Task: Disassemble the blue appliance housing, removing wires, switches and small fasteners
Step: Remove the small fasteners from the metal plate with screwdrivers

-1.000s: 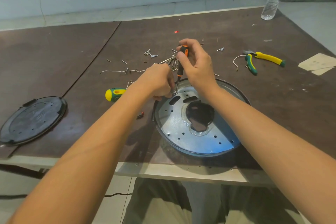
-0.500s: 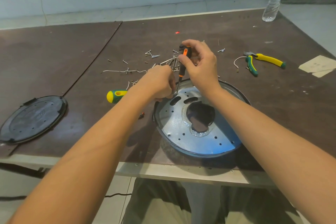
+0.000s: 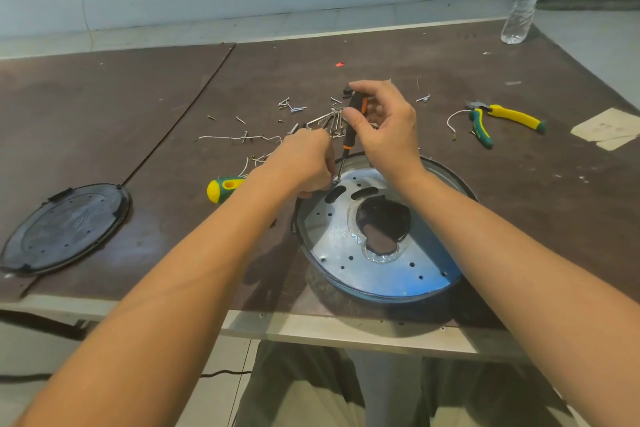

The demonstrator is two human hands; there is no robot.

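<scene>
The round blue housing (image 3: 346,253) lies on the brown table (image 3: 519,204) with its silvery inner plate up and a large dark hole in the middle. My right hand (image 3: 388,128) pinches the black-and-orange handle of a small screwdriver (image 3: 351,121), which stands almost upright with its tip at the housing's far left rim. My left hand (image 3: 304,163) is curled against that rim beside the tip; what its fingers hold is hidden. Loose screws (image 3: 325,118) and a white wire (image 3: 239,139) lie just beyond my hands.
A green-and-yellow screwdriver (image 3: 225,187) lies left of the housing, half under my left arm. Yellow-and-green pliers (image 3: 498,118) with a white wire loop lie at right. A black round cover (image 3: 65,229) sits at the left edge, a water bottle (image 3: 523,0) at the far right corner.
My right hand's fingers have shifted round the screwdriver handle, as in twisting it. The left hand and the housing stay where they were.
</scene>
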